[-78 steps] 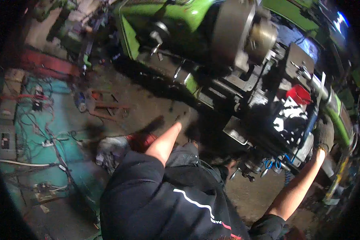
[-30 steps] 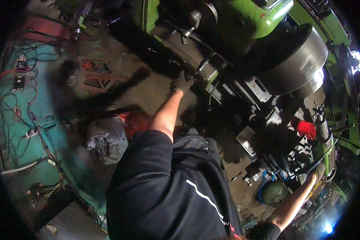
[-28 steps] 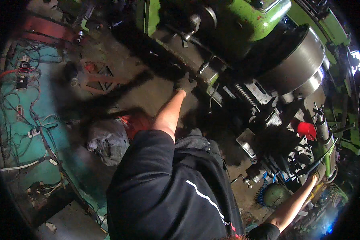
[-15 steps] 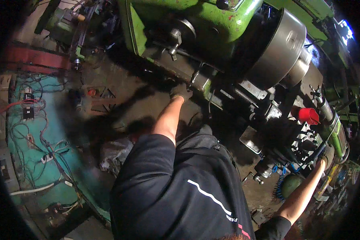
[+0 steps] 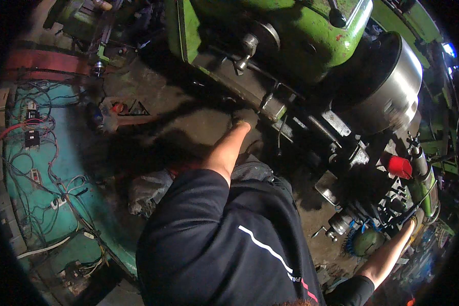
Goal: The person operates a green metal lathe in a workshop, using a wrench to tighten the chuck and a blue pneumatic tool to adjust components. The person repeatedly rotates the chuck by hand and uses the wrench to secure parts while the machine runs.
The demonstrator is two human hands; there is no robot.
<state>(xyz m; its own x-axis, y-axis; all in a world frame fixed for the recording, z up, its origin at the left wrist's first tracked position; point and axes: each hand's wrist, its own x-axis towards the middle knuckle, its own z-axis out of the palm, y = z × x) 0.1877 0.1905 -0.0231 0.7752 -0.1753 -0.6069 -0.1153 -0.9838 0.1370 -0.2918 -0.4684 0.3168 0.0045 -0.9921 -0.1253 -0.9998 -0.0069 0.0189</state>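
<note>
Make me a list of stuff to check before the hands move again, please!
1. Left hand away from the big metal drum: ok, well apart.
2. Right hand away from the drum: ok, off at the far right.
3. Left hand's grip easy to see: not ok, too dark.
4. Drum standing still: cannot tell.
5. Red cup not touching the drum: ok, there is a gap.
6. Wires tidy: not ok, tangled at the left.

Dim light, glare on the steel drum [image 5: 392, 92], left hand [image 5: 243, 118] in shadow, black fisheye rim
</note>
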